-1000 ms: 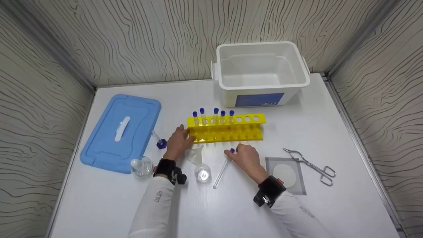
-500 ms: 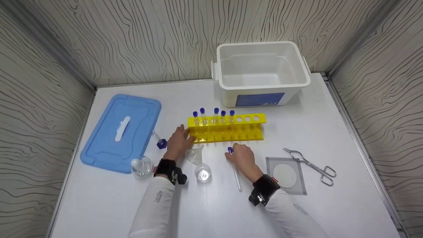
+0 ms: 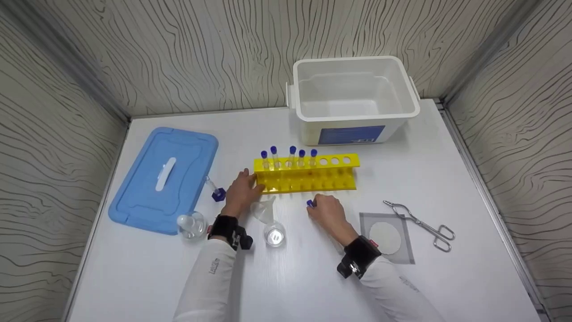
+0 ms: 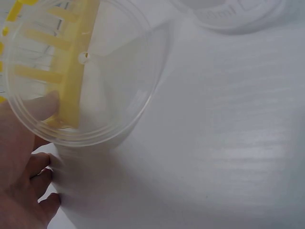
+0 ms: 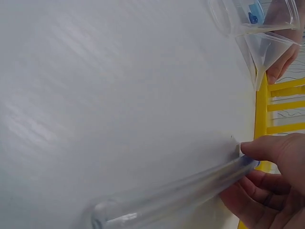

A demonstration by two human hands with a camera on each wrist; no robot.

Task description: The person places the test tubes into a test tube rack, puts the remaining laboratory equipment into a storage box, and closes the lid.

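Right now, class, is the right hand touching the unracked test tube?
Touching: the right wrist view shows the right hand pinching the test tube near its blue cap.

Pale glare streaks the table (image 4: 238, 152) in both wrist views.

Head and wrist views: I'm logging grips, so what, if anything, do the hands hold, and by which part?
The right hand holds a clear test tube by its blue-capped end; the left hand grips the yellow rack at its left end.
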